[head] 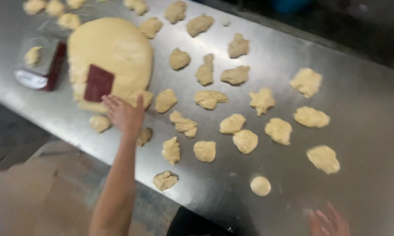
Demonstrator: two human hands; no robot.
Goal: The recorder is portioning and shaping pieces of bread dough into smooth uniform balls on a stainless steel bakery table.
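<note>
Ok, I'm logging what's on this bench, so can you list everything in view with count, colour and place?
Big dough mass: one, pale yellow, far left of the table.
Scraper: one, dark red, flat on the big dough mass's near edge.
Scale: one, red body with a steel pan, left of the dough mass; a dough lump sits on it.
Torn dough pieces: roughly thirty, pale yellow, scattered over the table.
Round dough ball: one, pale yellow, near the front edge.
Table: one, steel.
Left hand: open, fingers by the scraper and dough edge.
Right hand: blurred, at the bottom right edge, holding nothing visible.
</note>
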